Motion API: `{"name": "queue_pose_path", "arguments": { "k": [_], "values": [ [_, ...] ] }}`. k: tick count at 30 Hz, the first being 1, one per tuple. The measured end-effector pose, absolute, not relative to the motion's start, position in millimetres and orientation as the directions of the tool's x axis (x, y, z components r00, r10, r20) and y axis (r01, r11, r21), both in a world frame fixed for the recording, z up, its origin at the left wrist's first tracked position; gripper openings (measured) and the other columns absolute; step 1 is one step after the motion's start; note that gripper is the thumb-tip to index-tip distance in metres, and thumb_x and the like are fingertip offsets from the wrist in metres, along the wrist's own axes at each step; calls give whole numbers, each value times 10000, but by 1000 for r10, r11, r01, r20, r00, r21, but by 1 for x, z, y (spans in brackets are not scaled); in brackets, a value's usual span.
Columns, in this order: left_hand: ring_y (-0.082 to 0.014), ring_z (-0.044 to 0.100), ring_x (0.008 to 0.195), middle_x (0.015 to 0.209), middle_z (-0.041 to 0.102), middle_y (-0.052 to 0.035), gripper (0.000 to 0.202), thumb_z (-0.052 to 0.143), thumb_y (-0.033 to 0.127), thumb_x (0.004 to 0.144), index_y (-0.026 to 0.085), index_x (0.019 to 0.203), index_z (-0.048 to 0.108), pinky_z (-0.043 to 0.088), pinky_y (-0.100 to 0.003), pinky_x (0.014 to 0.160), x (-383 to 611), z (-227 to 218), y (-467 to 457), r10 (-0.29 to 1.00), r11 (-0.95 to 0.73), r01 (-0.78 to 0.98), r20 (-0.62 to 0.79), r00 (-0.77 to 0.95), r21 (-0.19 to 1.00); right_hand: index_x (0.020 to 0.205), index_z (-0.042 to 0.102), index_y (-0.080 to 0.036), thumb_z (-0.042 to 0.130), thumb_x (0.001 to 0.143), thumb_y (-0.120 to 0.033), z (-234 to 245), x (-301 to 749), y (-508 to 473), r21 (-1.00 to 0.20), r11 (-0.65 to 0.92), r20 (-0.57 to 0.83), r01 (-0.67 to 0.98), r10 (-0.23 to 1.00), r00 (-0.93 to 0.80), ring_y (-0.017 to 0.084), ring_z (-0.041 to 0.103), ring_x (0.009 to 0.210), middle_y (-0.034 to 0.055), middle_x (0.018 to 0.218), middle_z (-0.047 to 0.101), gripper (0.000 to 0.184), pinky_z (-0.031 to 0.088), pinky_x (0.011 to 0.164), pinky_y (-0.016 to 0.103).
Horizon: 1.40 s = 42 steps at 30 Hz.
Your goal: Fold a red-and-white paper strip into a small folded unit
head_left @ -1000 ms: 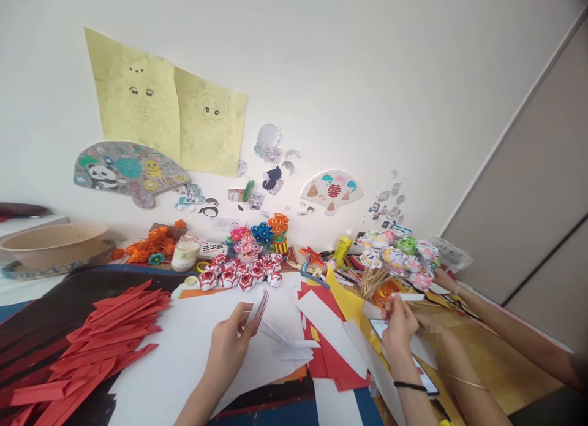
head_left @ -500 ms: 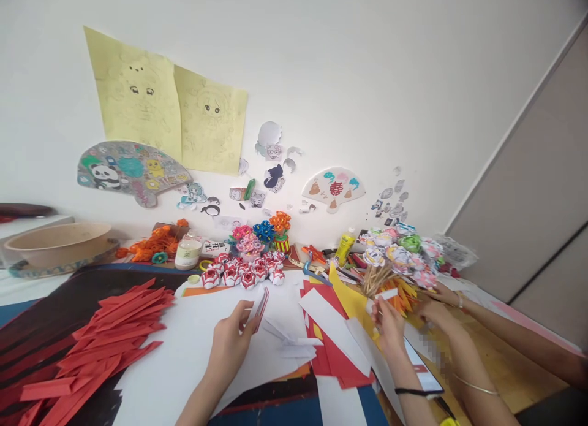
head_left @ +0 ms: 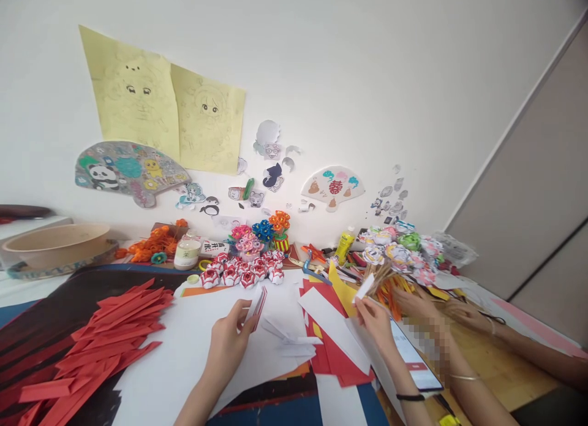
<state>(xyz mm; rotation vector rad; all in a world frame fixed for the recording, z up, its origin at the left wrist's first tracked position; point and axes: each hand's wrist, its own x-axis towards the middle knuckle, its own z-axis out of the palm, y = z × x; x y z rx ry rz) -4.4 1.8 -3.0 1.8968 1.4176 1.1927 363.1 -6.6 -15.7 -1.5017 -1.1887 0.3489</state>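
In the head view my left hand (head_left: 232,331) pinches a small stack of folded paper strips (head_left: 258,311), white with red edges, above a large white sheet (head_left: 184,328). My right hand (head_left: 374,322) is closed on a white paper strip (head_left: 364,289), held tilted upward between thumb and fingers. Several loose white folded strips (head_left: 291,343) lie on the sheet between my hands. Red and white paper sheets (head_left: 337,328) overlap beneath and left of my right hand. Red and white paper flowers (head_left: 248,276) sit in a cluster beyond my left hand.
Folded red strips (head_left: 110,328) are heaped at left. A co-worker's hands (head_left: 416,306) are at right, beside a phone (head_left: 416,358). Along the wall stand a jar (head_left: 187,254), a yellow bottle (head_left: 344,247), a bouquet of paper flowers (head_left: 397,251) and a basin (head_left: 57,239).
My right hand has moved left and slightly lower, and its white strip has turned more upright. My left hand stays nearly in place. The co-worker's hands have shifted.
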Motion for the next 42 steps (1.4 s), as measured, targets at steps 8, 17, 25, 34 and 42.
{"name": "queue_pose_path", "arguments": {
  "k": [8,17,25,34,42],
  "values": [
    [-167,607,594,670,678,30,191,470,386,828,247,953,509,420,-233,606,-4,-3,3,926,-347,527,372,62,776,748,620,-188,440,948,-373,-7,343,-22,-167,72,610,983,791,45,174,574,639,46,724,639,326,327,583,269],
    [-174,616,608,674,684,32,197,482,391,825,249,958,511,432,-239,608,-4,-4,4,923,-354,535,378,68,767,1089,640,-184,413,934,-95,-8,342,-29,397,126,641,909,671,-373,203,560,719,81,808,653,289,343,685,321],
    [-174,610,614,688,681,29,192,471,387,835,249,966,496,438,-246,631,-4,-7,4,923,-358,537,378,79,764,904,664,-182,375,974,-273,-12,338,-31,140,138,627,980,754,-196,207,590,715,84,789,659,311,379,657,301],
    [-180,612,644,736,694,10,191,456,388,850,250,980,477,443,-264,662,-3,-5,2,930,-352,538,350,109,766,749,664,-167,481,865,-571,-8,333,-28,-780,102,352,618,887,299,191,542,565,63,656,640,458,392,567,295],
    [-178,623,645,711,686,24,190,457,394,845,254,969,491,436,-247,645,-4,-5,3,929,-346,556,357,95,756,769,675,-156,609,799,-538,-3,334,-31,-992,109,123,61,946,299,150,499,550,39,673,597,389,384,522,265]
  ]
}}
